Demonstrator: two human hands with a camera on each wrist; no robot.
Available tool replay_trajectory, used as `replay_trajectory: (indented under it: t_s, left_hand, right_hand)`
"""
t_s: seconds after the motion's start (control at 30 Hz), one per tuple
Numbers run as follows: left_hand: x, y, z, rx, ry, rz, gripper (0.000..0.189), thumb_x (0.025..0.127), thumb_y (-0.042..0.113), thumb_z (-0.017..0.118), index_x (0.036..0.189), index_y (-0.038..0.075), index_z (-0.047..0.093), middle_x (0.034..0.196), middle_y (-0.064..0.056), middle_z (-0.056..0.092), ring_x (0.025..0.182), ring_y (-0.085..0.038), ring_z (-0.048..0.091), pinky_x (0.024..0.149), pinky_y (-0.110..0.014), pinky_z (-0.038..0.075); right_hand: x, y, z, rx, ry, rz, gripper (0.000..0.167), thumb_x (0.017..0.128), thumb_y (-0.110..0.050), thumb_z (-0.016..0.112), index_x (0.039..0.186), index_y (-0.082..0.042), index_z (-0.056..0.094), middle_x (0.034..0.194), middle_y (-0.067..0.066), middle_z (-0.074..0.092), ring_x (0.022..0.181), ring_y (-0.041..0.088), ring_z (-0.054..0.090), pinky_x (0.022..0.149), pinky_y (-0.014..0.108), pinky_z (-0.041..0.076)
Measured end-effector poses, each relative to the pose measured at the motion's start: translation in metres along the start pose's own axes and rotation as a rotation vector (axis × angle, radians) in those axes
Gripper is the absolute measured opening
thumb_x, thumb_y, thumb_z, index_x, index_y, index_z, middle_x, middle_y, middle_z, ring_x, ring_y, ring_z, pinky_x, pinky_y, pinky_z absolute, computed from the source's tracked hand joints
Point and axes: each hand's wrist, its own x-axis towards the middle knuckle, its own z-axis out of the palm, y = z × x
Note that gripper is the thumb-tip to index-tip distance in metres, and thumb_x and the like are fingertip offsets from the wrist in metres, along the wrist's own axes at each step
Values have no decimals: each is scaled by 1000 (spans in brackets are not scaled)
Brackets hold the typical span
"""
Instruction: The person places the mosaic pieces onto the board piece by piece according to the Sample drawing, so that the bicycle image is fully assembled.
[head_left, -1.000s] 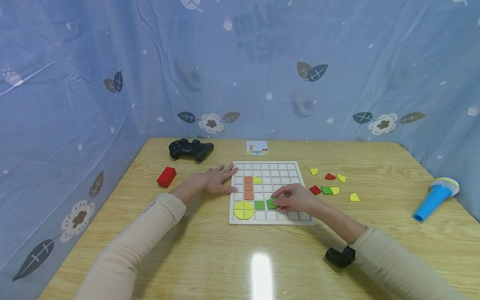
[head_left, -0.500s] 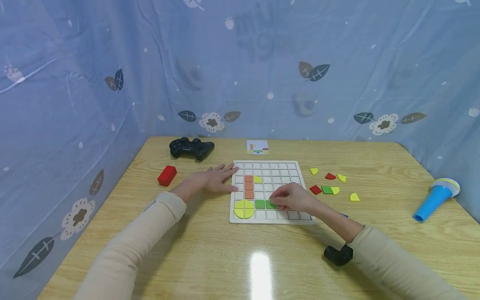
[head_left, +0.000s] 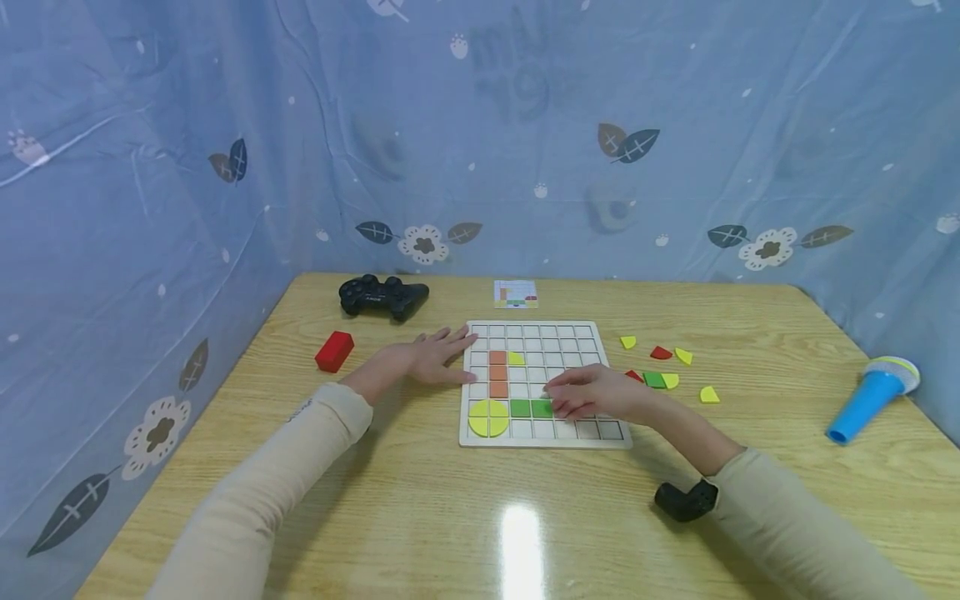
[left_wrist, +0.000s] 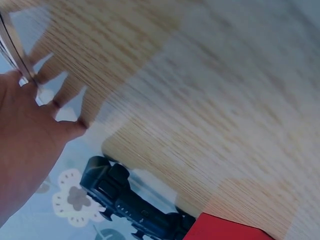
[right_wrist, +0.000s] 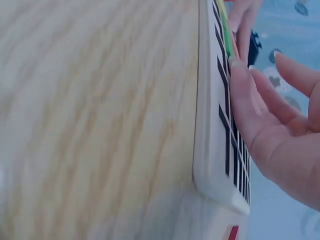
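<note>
A white grid board point(head_left: 562, 342) lies on the table. My left hand point(head_left: 431, 358) rests at its left edge, fingers spread, holding nothing. Two green squares point(head_left: 520, 408) sit side by side on the board, right of a circle of yellow quarter pieces point(head_left: 488, 418). Above are orange squares point(head_left: 498, 373) in a column, with a yellow quarter piece point(head_left: 516, 358) beside the top. My right hand point(head_left: 592, 393) hovers over the board at the right green square; its thumb and fingers are apart in the right wrist view, with nothing between them.
Right of the board lie loose yellow, red and green pieces point(head_left: 654, 380). A small pattern card point(head_left: 515, 293) is behind it. A black game controller point(head_left: 382, 297) and red block point(head_left: 334, 352) stand left, a blue toy microphone point(head_left: 870, 400) far right.
My right hand has set the second green square into the cell beside the first, let go and drawn slightly right. My left hand has stayed at the board's edge.
</note>
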Motion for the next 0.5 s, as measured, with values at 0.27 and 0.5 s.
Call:
replay_trajectory:
  t_s: [0.27, 0.5]
  left_hand:
    - [0, 0, 0, -7, 10, 19, 83, 95, 59, 42, 155, 19, 1, 159, -5, -7, 143, -33, -3, 111, -57, 3]
    - [1, -1, 0, -2, 2, 2, 84, 94, 61, 42, 155, 20, 1, 159, -3, -8, 143, -31, -4, 111, -55, 2]
  right_hand:
    - [-12, 5, -21, 87, 12, 17, 48, 99, -14, 54, 136, 13, 40, 112, 16, 63, 100, 21, 63, 89, 35, 50]
    - [-25, 8, -49, 174, 62, -2, 53, 100, -11, 51, 141, 14, 29, 115, 16, 61, 103, 20, 62, 94, 36, 46]
